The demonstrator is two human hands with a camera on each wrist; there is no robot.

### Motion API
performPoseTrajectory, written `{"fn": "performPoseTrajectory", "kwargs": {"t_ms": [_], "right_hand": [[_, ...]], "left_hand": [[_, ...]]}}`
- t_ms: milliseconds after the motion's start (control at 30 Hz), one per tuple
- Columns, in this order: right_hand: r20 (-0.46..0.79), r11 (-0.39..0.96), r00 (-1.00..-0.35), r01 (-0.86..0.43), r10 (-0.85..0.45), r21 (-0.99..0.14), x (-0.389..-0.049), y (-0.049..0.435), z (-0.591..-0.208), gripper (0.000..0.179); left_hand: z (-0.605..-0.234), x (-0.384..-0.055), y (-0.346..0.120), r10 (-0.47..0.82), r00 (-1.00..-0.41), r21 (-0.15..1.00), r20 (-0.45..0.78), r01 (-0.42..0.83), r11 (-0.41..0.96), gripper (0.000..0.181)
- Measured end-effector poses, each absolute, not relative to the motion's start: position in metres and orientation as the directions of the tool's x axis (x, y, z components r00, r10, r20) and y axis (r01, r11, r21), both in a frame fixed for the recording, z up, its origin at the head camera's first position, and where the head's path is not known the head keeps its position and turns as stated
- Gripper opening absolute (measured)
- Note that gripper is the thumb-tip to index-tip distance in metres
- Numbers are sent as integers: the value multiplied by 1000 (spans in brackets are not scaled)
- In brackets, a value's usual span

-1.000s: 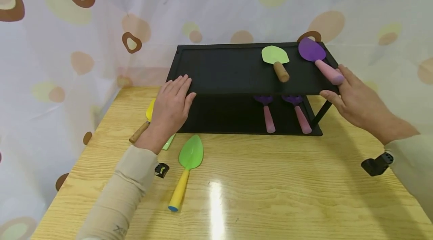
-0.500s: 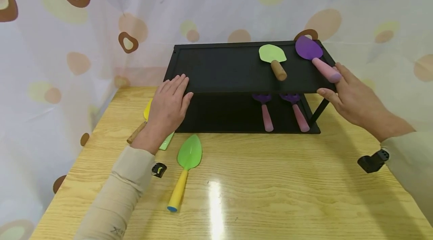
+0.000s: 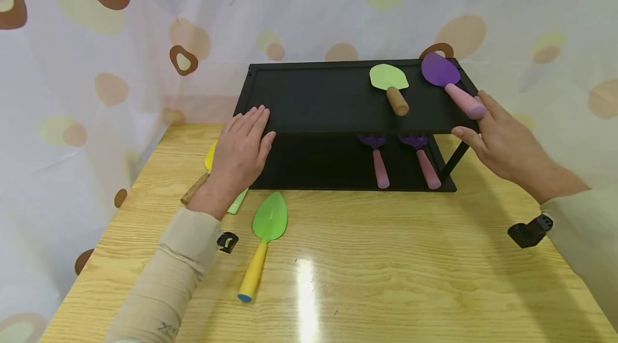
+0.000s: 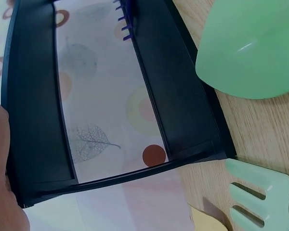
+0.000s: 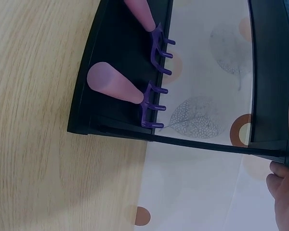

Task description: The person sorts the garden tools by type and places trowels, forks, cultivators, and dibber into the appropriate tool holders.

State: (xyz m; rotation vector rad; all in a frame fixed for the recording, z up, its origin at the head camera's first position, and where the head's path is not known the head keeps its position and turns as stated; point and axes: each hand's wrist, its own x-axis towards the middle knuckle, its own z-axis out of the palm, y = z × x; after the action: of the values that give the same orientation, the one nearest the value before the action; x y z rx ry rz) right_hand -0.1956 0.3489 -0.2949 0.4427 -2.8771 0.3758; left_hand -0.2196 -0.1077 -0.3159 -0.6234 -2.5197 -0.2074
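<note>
A black two-tier shelf [image 3: 328,99] stands at the back of the wooden table. My left hand [image 3: 241,144] lies flat with straight fingers on the top tier's front left corner. My right hand [image 3: 497,136] touches the front right corner, with the thumb on the front edge and the fingers straight along the side. It is beside the pink handle of a purple trowel [image 3: 441,72]. A light green trowel [image 3: 390,79] with a wooden handle also lies on the top tier. Two purple rakes [image 3: 379,163] [image 5: 149,103] with pink handles lie on the lower tier [image 5: 115,57].
A green trowel [image 3: 267,222] [image 4: 250,48] with a yellow handle lies on the table in front of the shelf's left end. A light green fork [image 4: 260,197] and a yellow tool [image 3: 210,159] with a wooden handle lie partly under my left wrist. A patterned curtain hangs behind.
Both hands stay at the shelf's top corners. Only the view has shifted slightly.
</note>
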Motion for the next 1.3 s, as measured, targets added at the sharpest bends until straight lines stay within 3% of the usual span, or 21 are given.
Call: {"fn": "performPoseTrajectory", "kwargs": {"t_ms": [200,700,1133,1300], "right_hand": [[262,913,-921,-347,-288,-217,-195,350,-294,60],[238,925,-934,-316,-265,-213,-193,348,-290,61],[213,932,-947,-287,-240,-224,-194,349,-295,63],[246,922,-937,-306,-249,-235,-195,349,-296,61]], "left_hand": [[-316,-218,-109,399,-735,21,549,489,872,50],[-326,-201,-129,443,-612,50,655,620,783,49],[-333,-174,-137,455,-548,49,702,675,736,52],[-336,-162,-140,481,-549,31,683,680,732,52]]}}
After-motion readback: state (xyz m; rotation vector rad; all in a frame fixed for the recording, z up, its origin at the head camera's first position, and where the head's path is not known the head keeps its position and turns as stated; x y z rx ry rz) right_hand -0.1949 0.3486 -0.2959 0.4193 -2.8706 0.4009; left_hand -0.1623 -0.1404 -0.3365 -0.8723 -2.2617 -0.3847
